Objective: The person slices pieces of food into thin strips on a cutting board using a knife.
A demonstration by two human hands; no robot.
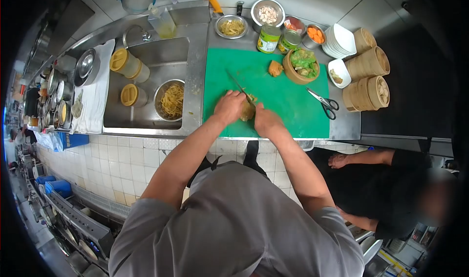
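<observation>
My right hand [267, 121] is closed round the handle of a knife [241, 87], whose blade points up and left across the green cutting board [298, 113]. Close beside it, my left hand [229, 107] presses its fingers against a pale brown piece of food [247, 112], whose kind I cannot make out. The blade lies over that piece, with small greenish bits by it. Farther up the board sits an orange-brown lump of food [275, 68]. Green leaves [304, 61] fill a round bamboo steamer [288, 75] at the upper right, and black-handled scissors [328, 102] lie below it.
Left of the board is a sink [161, 57] holding yellow-lidded containers [129, 95] and a bowl of yellowish strips [171, 101]. Cans [268, 39], bowls, stacked white dishes [340, 41] and bamboo steamers [367, 64] line the back and right. Another person [376, 184] stands at right.
</observation>
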